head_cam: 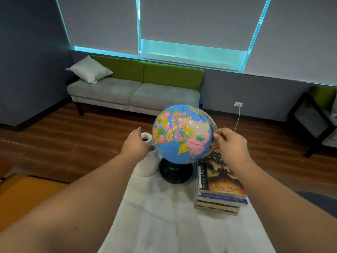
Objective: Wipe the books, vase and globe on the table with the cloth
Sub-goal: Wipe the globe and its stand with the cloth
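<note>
A blue globe [182, 134] on a black round base [175, 171] stands at the far end of the white marble table [164, 216]. My right hand [230, 143] pinches the globe's clear plastic arc [209, 123] on its right side. My left hand [135, 143] reaches to the globe's left side with fingers straight, its fingertips at the sphere, in front of a white vase [148, 161]. A stack of several books [218, 189] lies right of the globe's base, under my right wrist. No cloth is visible.
Beyond the table is a wooden floor, then a grey sofa [135, 94] with green backrest and a white pillow. A black-framed chair [313, 123] stands at the right. An orange seat [23, 190] is at the near left.
</note>
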{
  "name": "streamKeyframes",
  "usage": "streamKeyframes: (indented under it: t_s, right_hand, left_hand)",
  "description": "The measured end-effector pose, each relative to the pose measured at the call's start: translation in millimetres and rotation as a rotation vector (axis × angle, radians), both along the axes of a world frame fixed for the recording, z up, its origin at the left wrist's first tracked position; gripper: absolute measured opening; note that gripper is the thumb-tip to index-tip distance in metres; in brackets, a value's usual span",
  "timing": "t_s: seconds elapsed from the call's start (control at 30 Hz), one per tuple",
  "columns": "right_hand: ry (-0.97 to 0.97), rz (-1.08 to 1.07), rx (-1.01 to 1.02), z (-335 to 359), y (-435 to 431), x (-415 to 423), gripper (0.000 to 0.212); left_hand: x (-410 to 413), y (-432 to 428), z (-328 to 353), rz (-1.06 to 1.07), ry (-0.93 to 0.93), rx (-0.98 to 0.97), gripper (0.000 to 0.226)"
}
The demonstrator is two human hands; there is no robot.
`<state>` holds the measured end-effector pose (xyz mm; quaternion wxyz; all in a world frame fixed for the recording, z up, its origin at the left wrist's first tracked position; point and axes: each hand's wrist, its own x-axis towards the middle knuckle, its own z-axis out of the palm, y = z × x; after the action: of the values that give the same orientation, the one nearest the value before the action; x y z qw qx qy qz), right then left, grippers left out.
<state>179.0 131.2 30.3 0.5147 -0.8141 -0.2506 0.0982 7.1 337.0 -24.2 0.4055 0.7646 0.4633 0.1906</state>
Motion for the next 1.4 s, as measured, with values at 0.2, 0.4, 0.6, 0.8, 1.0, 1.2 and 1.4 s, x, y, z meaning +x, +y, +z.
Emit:
streamKeyframes:
  t_s: [0.2,0.4,0.6,0.8,1.0,1.2,1.4]
  right_hand:
    - [0.021,-0.017,-0.026,-15,11,10,0.026]
    - [0.034,-0.013,-0.032,-24,20,14,0.025]
    - [0.030,0.013,-0.073,-24,27,16,0.016]
    - [0.036,0.021,-0.073,-32,33,19,0.022]
    - [0.014,0.011,-0.064,-37,37,21,0.026]
    - [0.001,0.013,-0.062,-40,36,20,0.018]
    - [0.026,0.035,-0.103,-42,35,23,0.010]
  left_hand:
    - [15,14,-10,-0.010,0.191,0.192,0.076]
    - [17,19,-14,-0.051,0.186,0.220,0.070]
    - [14,21,-14,0.026,0.205,0.275,0.059]
    - [1,34,-13,0.078,0.254,0.264,0.057]
    - [-8,36,-15,0.077,0.192,0.250,0.065]
    - [-7,35,-17,0.066,0.191,0.229,0.066]
    - [-7,27,-24,0.024,0.159,0.244,0.061]
